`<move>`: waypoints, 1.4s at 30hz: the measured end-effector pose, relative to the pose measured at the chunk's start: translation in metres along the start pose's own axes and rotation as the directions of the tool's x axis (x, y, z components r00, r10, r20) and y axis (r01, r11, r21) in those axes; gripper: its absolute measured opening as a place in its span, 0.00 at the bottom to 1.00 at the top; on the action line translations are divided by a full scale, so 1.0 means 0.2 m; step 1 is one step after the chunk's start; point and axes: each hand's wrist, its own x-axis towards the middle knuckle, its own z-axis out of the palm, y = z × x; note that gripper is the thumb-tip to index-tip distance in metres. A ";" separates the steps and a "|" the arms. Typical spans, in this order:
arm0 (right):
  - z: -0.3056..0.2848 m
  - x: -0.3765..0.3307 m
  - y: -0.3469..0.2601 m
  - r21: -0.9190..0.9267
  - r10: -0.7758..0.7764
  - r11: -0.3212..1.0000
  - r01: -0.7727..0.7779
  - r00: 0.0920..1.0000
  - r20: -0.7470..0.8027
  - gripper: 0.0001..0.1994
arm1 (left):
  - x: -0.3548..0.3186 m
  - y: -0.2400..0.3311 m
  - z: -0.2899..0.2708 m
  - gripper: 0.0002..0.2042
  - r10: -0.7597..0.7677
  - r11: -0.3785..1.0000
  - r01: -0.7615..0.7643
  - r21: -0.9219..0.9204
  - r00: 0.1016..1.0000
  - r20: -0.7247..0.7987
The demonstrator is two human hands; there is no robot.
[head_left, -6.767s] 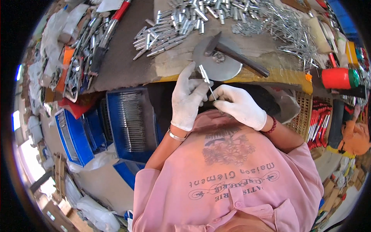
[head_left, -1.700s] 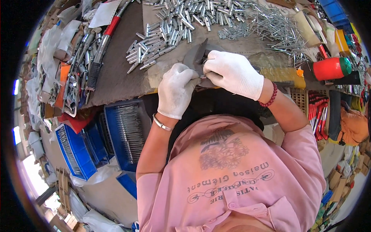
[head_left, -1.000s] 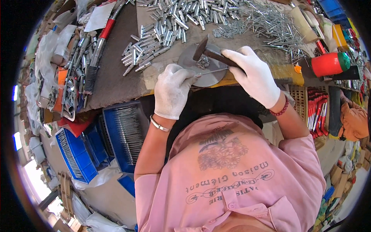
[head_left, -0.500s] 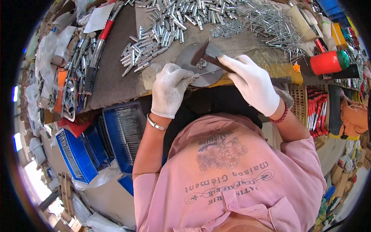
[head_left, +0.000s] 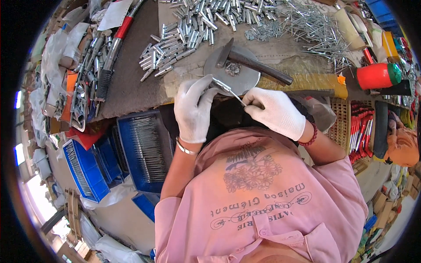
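Two hands: both wear white knit gloves and meet at the centre of the frame, just below the bench edge.
Left hand (head_left: 194,109): fingers curled, thumb and forefinger pinching a small metal sleeve (head_left: 219,84) at its upper right.
Right hand (head_left: 274,111): fingers pressed together, pinching the lower end of a thin metal pin (head_left: 237,97) that runs up-left into the sleeve.
Pin and sleeve: held in the air between the two hands, just below the round metal plate.
Round metal plate (head_left: 239,76): lies on the bench at upper centre, a small clump of metal bits on its middle.
Hammer (head_left: 252,61): rests across the plate, head to the left, dark handle pointing right and down.
Metal sleeves (head_left: 184,37): a loose heap across the upper centre of the bench.
Thin pins (head_left: 315,26): a tangled pile at upper right.
Red can (head_left: 377,75): lying at right, green lid on its right end.
Blue trays (head_left: 144,149): left of centre, filled with rows of pins.
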 end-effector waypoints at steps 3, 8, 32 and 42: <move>0.03 -0.01 -0.02 0.447 0.169 0.850 -0.280 0.947 0.272 0.10 | -0.12 0.06 -0.01 0.22 -0.434 0.879 0.451 -0.158 0.892 0.131; 0.06 -0.02 -0.05 0.510 0.200 0.782 -0.358 0.919 0.339 0.10 | -0.10 0.11 0.02 0.28 -0.661 0.568 0.731 -0.378 0.679 0.319; 0.04 0.15 -0.03 0.451 0.254 0.859 -0.242 0.967 0.035 0.19 | -1.58 -1.19 -0.87 0.27 -0.742 0.393 0.864 -0.316 0.095 -0.664; 0.03 0.16 -0.01 0.484 0.245 0.842 -0.239 0.968 0.051 0.18 | -1.90 -1.52 -1.16 0.23 -0.591 0.080 0.946 0.313 0.298 -0.750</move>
